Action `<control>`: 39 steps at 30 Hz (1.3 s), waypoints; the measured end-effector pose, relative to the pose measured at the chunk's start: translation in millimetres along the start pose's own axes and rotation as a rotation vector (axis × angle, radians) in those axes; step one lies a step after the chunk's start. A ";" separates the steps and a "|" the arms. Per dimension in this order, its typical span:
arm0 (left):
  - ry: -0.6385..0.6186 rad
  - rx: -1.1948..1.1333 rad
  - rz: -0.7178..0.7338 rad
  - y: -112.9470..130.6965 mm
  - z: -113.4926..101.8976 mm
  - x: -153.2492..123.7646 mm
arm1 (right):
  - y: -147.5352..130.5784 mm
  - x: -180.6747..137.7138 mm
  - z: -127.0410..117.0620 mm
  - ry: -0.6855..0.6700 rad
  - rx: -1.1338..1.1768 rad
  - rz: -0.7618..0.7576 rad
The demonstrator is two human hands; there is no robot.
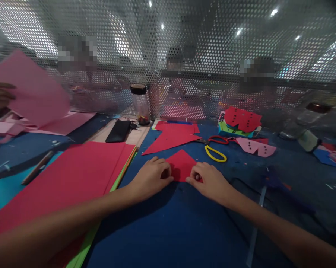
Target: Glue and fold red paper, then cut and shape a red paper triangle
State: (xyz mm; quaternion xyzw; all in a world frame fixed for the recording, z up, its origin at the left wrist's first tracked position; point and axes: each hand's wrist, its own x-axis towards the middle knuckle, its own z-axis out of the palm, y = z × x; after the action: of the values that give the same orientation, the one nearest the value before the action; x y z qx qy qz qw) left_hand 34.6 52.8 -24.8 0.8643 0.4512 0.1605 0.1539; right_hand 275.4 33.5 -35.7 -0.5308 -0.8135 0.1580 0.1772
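Near corners of a small red paper piece (181, 165) are pinched by 2 hands: left corner by the left hand (154, 175), right corner by the right hand (211, 184). Thumbs are closed against curled fingers on both. Piece is laid on the blue tabletop (157, 234), peak pointed away. Larger red cutout (170, 137) is placed just beyond; scissors (216, 160), 1 red loop and 1 yellow, are set beside it. Pink dotted cutout (249, 145) and red dotted cutout (240, 119) are seen farther right. Stack of red sheets (78, 167) is placed at left. Black phone (118, 131) and lidded jar (140, 106) are set farther back. Far left, a pink sheet (34, 89) is held by another person's hand (0, 96). Table is backed by a perforated screen (201, 41).
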 end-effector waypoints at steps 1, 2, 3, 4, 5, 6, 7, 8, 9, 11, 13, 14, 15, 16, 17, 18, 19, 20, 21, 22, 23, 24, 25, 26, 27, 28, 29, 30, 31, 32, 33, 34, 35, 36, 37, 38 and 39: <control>0.004 -0.006 0.001 0.4 0.1 0.0 | -0.1 0.1 0.3 0.001 0.000 0.001; 0.005 -0.014 0.002 0.9 0.2 0.1 | -0.1 0.2 0.7 0.005 -0.001 0.003; 0.003 -0.026 0.006 1.5 0.4 0.2 | -0.1 0.2 1.1 0.010 -0.004 0.004; -0.001 -0.041 0.017 2.1 0.8 0.3 | 0.0 0.3 1.6 0.014 -0.007 0.001; -0.006 -0.059 0.036 2.6 1.4 0.3 | 0.0 0.3 1.9 0.017 -0.010 -0.002; -0.011 -0.076 0.062 3.0 2.2 0.3 | 0.0 0.3 2.0 0.017 -0.012 -0.005; -0.014 -0.091 0.092 3.2 3.2 0.2 | -0.2 0.3 1.9 0.017 -0.013 -0.007; -0.012 -0.102 0.122 3.2 4.4 0.0 | -0.4 0.3 1.6 0.014 -0.013 -0.007; -0.011 -0.110 0.153 3.0 5.6 -0.4 | -0.8 0.3 1.1 0.011 -0.014 -0.006; -0.008 -0.108 0.210 1.9 7.8 -1.4 | -1.9 0.1 -0.2 0.009 -0.016 0.001; -0.007 -0.088 0.260 0.4 9.3 -2.4 | -3.0 -0.2 -1.4 0.011 -0.019 0.001; -0.010 -0.072 0.281 -0.4 9.8 -2.7 | -3.4 -0.5 -2.0 0.011 -0.020 -0.001; -0.013 -0.054 0.298 -1.3 10.2 -3.0 | -3.7 -0.7 -2.5 0.011 -0.020 -0.004; -0.014 -0.037 0.310 -2.2 10.6 -3.2 | -3.8 -0.9 -2.9 0.009 -0.019 -0.008; -0.013 -0.023 0.323 -3.0 11.1 -3.3 | -3.7 -1.0 -3.4 0.005 -0.020 -0.011; -0.008 -0.012 0.335 -3.8 11.6 -3.3 | -3.5 -1.1 -3.9 -0.001 -0.020 -0.011; 0.002 -0.002 0.346 -4.6 12.2 -3.3 | -3.1 -1.1 -4.4 -0.005 -0.023 -0.009; 0.010 0.005 0.355 -5.3 12.8 -3.4 | -2.6 -1.2 -5.1 -0.008 -0.028 -0.005; 0.013 0.012 0.362 -5.9 13.4 -3.5 | -2.2 -1.4 -5.8 -0.012 -0.034 -0.001; 0.013 0.018 0.368 -6.5 14.0 -3.6 | -1.8 -1.6 -6.7 -0.014 -0.040 0.002; 0.011 0.023 0.374 -7.0 14.5 -3.8 | -1.5 -2.0 -7.6 -0.016 -0.047 0.004; 0.009 0.028 0.380 -7.4 15.0 -4.1 | -1.3 -2.4 -8.5 -0.017 -0.051 0.007; 0.009 0.036 0.385 -7.8 15.4 -4.3 | -1.2 -2.8 -9.3 -0.020 -0.054 0.008; 0.009 0.048 0.392 -8.3 15.8 -4.6 | -1.2 -3.1 -10.1 -0.023 -0.054 0.010; 0.009 0.063 0.400 -8.7 16.1 -4.8 | -1.3 -3.4 -10.7 -0.026 -0.054 0.013; 0.009 0.081 0.408 -9.1 16.4 -4.8 | -1.5 -3.6 -11.2 -0.030 -0.053 0.017; 0.008 0.099 0.417 -9.4 16.7 -4.8 | -1.5 -3.7 -11.4 -0.033 -0.053 0.022; 0.007 0.117 0.426 -9.8 16.9 -4.6 | -1.5 -3.7 -11.5 -0.036 -0.054 0.023; 0.008 0.133 0.435 -10.2 17.1 -4.2 | -1.3 -3.7 -11.3 -0.035 -0.056 0.022; 0.008 0.146 0.442 -10.6 17.3 -3.8 | -0.9 -3.6 -11.0 -0.034 -0.058 0.018; 0.008 0.156 0.447 -10.9 17.5 -3.4 | -0.3 -3.7 -10.6 -0.033 -0.060 0.012; 0.008 0.161 0.452 -11.3 17.7 -3.0 | 0.5 -3.8 -10.2 -0.031 -0.062 0.006; 0.007 0.162 0.455 -11.6 17.8 -2.8 | 1.3 -4.0 -9.9 -0.031 -0.064 0.000; 0.007 0.159 0.457 -11.9 17.9 -2.7 | 2.3 -4.2 -9.9 -0.033 -0.066 -0.002; 0.008 0.155 0.459 -12.1 18.0 -2.7 | 3.2 -4.5 -10.4 -0.034 -0.068 -0.001; 0.010 0.152 0.459 -12.1 17.9 -2.8 | 4.1 -4.8 -11.3 -0.035 -0.070 0.004; 0.011 0.152 0.458 -12.1 17.8 -2.8 | 4.9 -5.0 -12.8 -0.038 -0.072 0.012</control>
State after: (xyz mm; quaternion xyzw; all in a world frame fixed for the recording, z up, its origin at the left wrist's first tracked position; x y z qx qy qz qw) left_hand 31.6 54.9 -46.2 0.9522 0.2550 0.1616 0.0457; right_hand 287.0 31.7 -27.1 -0.5388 -0.8186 0.1400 0.1414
